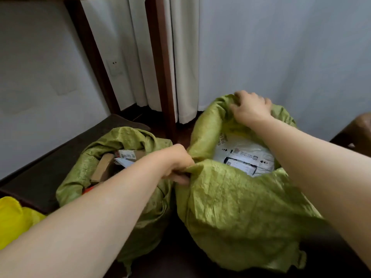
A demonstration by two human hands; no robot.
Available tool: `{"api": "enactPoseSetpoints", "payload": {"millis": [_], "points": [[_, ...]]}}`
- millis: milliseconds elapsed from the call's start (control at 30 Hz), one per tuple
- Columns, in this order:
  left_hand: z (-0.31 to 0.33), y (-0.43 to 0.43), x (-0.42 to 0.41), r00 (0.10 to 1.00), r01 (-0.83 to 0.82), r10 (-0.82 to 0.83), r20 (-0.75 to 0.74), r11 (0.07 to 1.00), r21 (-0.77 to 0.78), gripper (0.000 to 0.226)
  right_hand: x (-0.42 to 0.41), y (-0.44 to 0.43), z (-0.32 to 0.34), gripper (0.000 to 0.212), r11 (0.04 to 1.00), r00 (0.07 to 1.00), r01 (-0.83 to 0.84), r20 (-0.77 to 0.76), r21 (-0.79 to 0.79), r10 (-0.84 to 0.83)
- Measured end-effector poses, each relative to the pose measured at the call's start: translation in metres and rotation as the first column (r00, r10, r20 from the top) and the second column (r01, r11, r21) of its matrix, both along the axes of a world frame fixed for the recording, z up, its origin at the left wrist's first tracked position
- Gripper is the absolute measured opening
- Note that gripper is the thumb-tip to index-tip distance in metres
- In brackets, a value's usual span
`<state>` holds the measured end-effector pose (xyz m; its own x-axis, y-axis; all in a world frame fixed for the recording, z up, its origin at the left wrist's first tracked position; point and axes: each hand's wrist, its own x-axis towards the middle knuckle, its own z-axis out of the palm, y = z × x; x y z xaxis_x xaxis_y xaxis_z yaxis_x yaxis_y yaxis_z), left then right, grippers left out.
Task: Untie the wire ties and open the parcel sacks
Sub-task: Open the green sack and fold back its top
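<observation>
- Parcel sack on the right (241, 207) stands on the dark floor with its mouth spread wide; both hands hold its rim, which reads as the opening step on this sack.
- Left hand (177, 163) is closed on a pinch of green fabric at the near-left rim, thumb beneath the fold, apparently drawing that edge outward and toward the person.
- Right hand (250, 108) is across the mouth from that pinch, fingers curled over the far rim and bunching the cloth there; the two holds pull opposite ways, which would keep the mouth stretched open.
- Between the two grips lie white mailer bags (244, 157) with printed labels, exposed because the rim is held apart.
- Second sack (112, 157), just outside the left hand's pinch and touching the first, already gapes, with a cardboard box (102, 167) and a labelled parcel showing inside.
- No wire tie can be made out anywhere; whether one lies hidden in the folds or under a palm cannot be told.
- Left forearm covers the near part of the second sack's mouth.
- Label text is too blurred to read.
- Something yellow (14, 219) is cut off at the lower-left edge; what it is stays unclear.
</observation>
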<state>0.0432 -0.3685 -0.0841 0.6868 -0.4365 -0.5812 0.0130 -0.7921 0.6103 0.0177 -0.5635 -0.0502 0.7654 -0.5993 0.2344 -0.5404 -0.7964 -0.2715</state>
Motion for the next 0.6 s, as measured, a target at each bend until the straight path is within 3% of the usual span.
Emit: {"api": "enactPoseSetpoints", "payload": {"millis": [67, 100, 167, 200, 300, 367, 433, 500, 600], "points": [[0.003, 0.000, 0.006, 0.951, -0.228, 0.169, -0.258, 0.949, -0.219, 0.006, -0.014, 0.025, 0.013, 0.049, 0.990, 0.989, -0.137, 0.045, -0.016, 0.138], [0.007, -0.001, 0.008, 0.896, -0.342, 0.208, -0.392, 0.886, -0.313, 0.010, -0.027, 0.040, 0.021, 0.055, 0.972, 0.978, -0.206, 0.049, 0.112, 0.202], [0.017, -0.005, 0.013, 0.787, -0.530, 0.223, -0.575, 0.721, -0.446, 0.017, -0.055, 0.069, 0.038, 0.063, 0.846, 0.950, -0.260, -0.030, 0.465, 0.309], [0.021, -0.006, 0.015, 0.747, -0.593, 0.224, -0.626, 0.650, -0.475, 0.021, -0.067, 0.078, 0.041, 0.065, 0.826, 0.921, -0.253, -0.136, 0.503, 0.365], [0.027, -0.007, 0.019, 0.662, -0.710, 0.226, -0.715, 0.496, -0.500, 0.025, -0.084, 0.082, 0.031, 0.056, 0.929, 0.849, -0.286, -0.388, 0.234, 0.359], [0.025, -0.005, 0.023, 0.613, -0.768, 0.237, -0.753, 0.402, -0.499, 0.027, -0.090, 0.081, 0.018, 0.032, 0.948, 0.900, -0.319, -0.312, 0.004, 0.305], [0.022, -0.002, 0.025, 0.555, -0.818, 0.256, -0.791, 0.339, -0.465, 0.030, -0.093, 0.077, 0.004, 0.032, 0.945, 0.958, -0.276, -0.135, -0.177, 0.254], [0.020, -0.002, 0.022, 0.549, -0.818, 0.294, -0.782, 0.381, -0.432, 0.030, -0.091, 0.074, -0.010, 0.032, 0.935, 0.966, -0.241, 0.029, -0.262, 0.257], [0.023, -0.005, 0.017, 0.677, -0.725, 0.475, -0.562, 0.563, -0.397, 0.041, -0.077, 0.069, -0.026, 0.034, 0.936, 0.941, -0.214, 0.197, -0.281, 0.274]]}}
